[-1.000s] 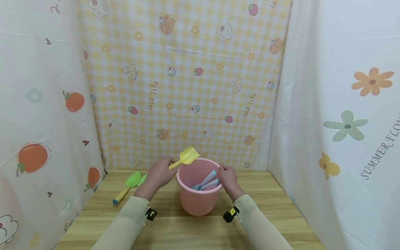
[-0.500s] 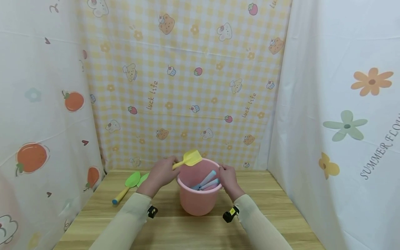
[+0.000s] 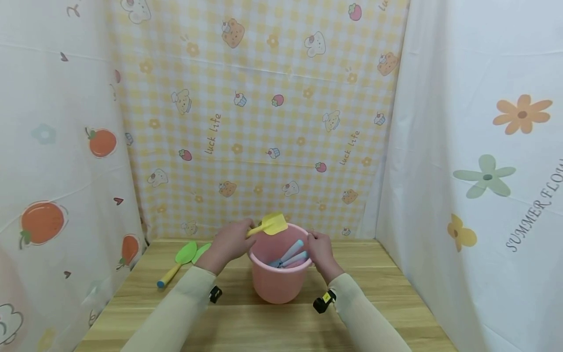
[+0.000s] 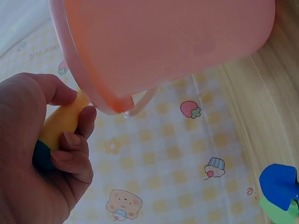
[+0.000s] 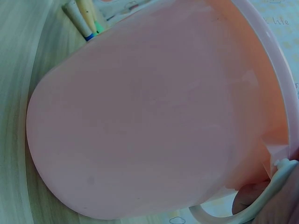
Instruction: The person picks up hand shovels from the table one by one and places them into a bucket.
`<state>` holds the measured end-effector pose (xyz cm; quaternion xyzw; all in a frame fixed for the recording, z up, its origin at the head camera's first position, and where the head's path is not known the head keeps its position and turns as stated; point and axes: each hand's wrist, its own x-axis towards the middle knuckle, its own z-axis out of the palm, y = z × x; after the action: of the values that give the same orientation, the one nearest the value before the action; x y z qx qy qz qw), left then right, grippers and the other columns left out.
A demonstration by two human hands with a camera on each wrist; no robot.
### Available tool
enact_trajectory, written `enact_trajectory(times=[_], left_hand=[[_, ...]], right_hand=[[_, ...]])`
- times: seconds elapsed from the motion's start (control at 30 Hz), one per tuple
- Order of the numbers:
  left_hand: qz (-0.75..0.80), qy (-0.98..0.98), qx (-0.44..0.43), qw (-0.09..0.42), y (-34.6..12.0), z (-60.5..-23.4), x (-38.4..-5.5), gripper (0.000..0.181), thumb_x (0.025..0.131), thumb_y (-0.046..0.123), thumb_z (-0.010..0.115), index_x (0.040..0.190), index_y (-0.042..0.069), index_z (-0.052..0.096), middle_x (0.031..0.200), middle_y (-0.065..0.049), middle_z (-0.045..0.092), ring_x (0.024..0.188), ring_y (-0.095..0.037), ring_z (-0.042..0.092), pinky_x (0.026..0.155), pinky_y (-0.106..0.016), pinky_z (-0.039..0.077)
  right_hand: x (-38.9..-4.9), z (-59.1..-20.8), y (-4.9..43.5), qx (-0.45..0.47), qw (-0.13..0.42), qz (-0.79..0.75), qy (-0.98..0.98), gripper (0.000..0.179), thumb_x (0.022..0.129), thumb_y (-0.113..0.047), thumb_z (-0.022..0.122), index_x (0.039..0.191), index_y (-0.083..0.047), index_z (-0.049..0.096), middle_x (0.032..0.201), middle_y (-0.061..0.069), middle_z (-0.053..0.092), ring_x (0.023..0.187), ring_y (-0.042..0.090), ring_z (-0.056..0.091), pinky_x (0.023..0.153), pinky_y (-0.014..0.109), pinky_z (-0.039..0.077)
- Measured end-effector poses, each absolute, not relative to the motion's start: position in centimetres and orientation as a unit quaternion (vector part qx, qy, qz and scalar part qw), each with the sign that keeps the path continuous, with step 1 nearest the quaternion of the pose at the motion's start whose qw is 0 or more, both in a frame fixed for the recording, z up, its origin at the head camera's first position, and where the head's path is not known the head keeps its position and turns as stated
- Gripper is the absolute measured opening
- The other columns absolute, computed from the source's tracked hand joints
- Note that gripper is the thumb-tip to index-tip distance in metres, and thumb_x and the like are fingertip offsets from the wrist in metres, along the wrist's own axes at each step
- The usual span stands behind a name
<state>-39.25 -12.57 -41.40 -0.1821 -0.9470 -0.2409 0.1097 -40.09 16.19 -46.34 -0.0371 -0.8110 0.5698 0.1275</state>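
My left hand (image 3: 232,239) grips the handle of a small yellow toy shovel (image 3: 274,224). The blade hangs over the far side of a pink bucket (image 3: 279,287), above its mouth. Seen from the left wrist, the fingers curl round the yellow handle (image 4: 63,122) with its dark teal end, right by the rim. At the bucket's right side my right hand (image 3: 322,249) holds the rim; a pale bail handle (image 5: 275,186) passes over those fingers in the right wrist view. Inside the bucket lie light-blue handled tools (image 3: 292,251), their lower ends hidden.
Left of the bucket, a green toy shovel (image 3: 186,253) with a yellow, blue-tipped handle lies on the wooden table (image 3: 369,293). Beside it is another green blade (image 3: 200,253), partly behind my left arm. Checked cloth (image 3: 264,132) hangs behind the table, white cloth at both sides.
My left hand has moved rightward with the yellow shovel, bringing its blade further over the bucket. The right hand and the bucket have stayed in place.
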Motion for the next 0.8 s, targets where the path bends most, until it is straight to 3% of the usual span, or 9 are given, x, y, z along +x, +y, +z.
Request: enact_trajectory(times=[0.13,0.27,0.43,0.63,0.8], left_hand=[[-0.216,-0.952,-0.189,0.109,-12.3,-40.9,-39.1,0.025,0.104,0.031,0.074,0.123,0.015,0.071,0.086,0.003,0.067,0.071,-0.017,0.061,0.062,-0.035,0.053],[-0.182,-0.954,-0.209,0.114,-11.9,-40.3,-39.0,0.035,0.105,0.033,0.074,0.135,0.014,0.072,0.111,0.000,0.077,0.088,-0.020,0.068,0.074,-0.041,0.058],[-0.165,-0.957,-0.220,0.094,-11.4,-39.9,-39.1,0.046,0.107,0.034,0.071,0.149,0.015,0.069,0.134,-0.004,0.076,0.109,-0.025,0.073,0.089,-0.048,0.063],[-0.127,-0.962,-0.225,0.082,-11.0,-39.6,-39.4,0.048,0.108,0.034,0.070,0.152,0.015,0.066,0.132,-0.006,0.076,0.115,-0.029,0.073,0.094,-0.051,0.062],[-0.097,-0.964,-0.235,0.082,-10.6,-39.5,-39.9,0.037,0.107,0.036,0.072,0.138,0.015,0.072,0.118,-0.002,0.077,0.104,-0.023,0.073,0.088,-0.048,0.062]], right_hand=[[-40.1,-46.3,16.2,-0.037,0.126,0.572,-0.809,0.040,0.112,-0.019,0.051,0.137,0.000,0.076,0.138,0.021,0.074,0.125,0.036,0.071,0.086,0.038,0.066],[-40.1,-46.3,16.2,-0.037,0.126,0.571,-0.811,0.040,0.112,-0.018,0.051,0.138,0.000,0.076,0.140,0.021,0.073,0.129,0.037,0.070,0.089,0.039,0.066],[-40.0,-46.3,16.2,-0.036,0.127,0.571,-0.810,0.040,0.112,-0.017,0.051,0.138,0.001,0.076,0.140,0.022,0.073,0.127,0.037,0.070,0.086,0.038,0.066],[-39.9,-46.3,16.2,-0.039,0.128,0.577,-0.806,0.039,0.112,-0.017,0.052,0.136,0.002,0.077,0.136,0.023,0.074,0.114,0.033,0.073,0.073,0.032,0.064],[-39.9,-46.2,16.2,-0.039,0.133,0.578,-0.804,0.039,0.111,-0.016,0.052,0.135,0.002,0.077,0.134,0.024,0.074,0.107,0.031,0.074,0.068,0.031,0.062]])
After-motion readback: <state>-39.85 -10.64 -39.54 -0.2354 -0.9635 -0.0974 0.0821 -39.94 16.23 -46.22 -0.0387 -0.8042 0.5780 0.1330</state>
